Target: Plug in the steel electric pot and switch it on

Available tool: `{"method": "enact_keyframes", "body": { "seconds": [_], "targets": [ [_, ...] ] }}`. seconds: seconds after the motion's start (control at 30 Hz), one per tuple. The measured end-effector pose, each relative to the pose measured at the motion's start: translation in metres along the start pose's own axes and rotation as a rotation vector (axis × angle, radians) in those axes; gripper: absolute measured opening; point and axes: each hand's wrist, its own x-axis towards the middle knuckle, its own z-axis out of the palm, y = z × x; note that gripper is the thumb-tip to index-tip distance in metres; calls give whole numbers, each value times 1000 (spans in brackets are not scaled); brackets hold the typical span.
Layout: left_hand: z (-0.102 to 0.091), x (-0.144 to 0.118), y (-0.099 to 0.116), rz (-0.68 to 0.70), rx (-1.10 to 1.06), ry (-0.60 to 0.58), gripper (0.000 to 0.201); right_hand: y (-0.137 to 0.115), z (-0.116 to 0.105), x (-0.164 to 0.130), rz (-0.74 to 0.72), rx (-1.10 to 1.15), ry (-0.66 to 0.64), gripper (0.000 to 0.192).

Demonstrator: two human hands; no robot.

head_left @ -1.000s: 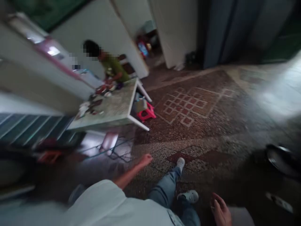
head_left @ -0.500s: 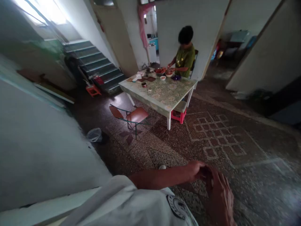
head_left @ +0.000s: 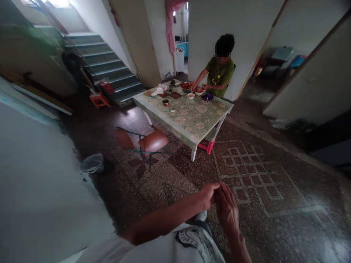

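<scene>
place: home | flower-patterned table (head_left: 196, 122) | indoor staircase (head_left: 102, 64) | pink doorway curtain (head_left: 170, 29)

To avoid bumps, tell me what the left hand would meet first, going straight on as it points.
The left hand would likely meet the right hand first; they seem to touch.

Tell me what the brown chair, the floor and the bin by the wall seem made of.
Chair seat: likely smooth vinyl or varnished wood, judging by its shine.
Chair frame: probably painted metal, from its slender dark bars.
Floor: looks like polished terrazzo, speckled with a sheen.
Bin: probably thin, glossy plastic, since it looks see-through.
</scene>
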Motion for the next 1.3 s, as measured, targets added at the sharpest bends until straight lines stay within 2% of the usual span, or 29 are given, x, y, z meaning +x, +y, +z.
{"method": "enact_keyframes", "body": {
  "seconds": [0.1,0.17,0.23,0.3,0.4,0.47,0.67,0.8,0.9,1.0,1.1,1.2,1.3],
  "targets": [
    [-27,-17,26,225,-14,33,29,3,32,33,2,154,-92,53],
    [-53,-35,42,345,-26,87,39,-6,52,56,-4,284,-221,58],
    [-82,-53,57,443,-79,183,41,-20,69,81,-57,395,-372,58],
    [-114,-69,73,498,-148,302,38,-34,83,104,-132,464,-477,49],
    [-163,-87,99,523,-247,437,31,-47,104,131,-181,476,-558,36],
    [-196,-97,117,530,-295,468,28,-50,124,143,-148,418,-589,34],
    [-291,-141,187,578,-353,535,29,-61,195,158,-5,15,-792,37],
    [-353,-178,243,550,-289,521,32,-96,233,174,69,-130,-863,37],
    [-399,-192,285,536,-273,527,39,-131,259,198,78,-135,-906,33],
    [-435,-193,319,587,-341,613,40,-157,290,233,6,-117,-983,30],
    [-460,-192,346,633,-467,664,33,-169,328,271,-53,-104,-1020,35],
    [-487,-199,370,646,-544,735,13,-173,378,312,-108,-115,-1031,41],
    [-523,-217,394,748,-582,854,14,-183,429,351,-219,-105,-1087,43]
  ]
}}
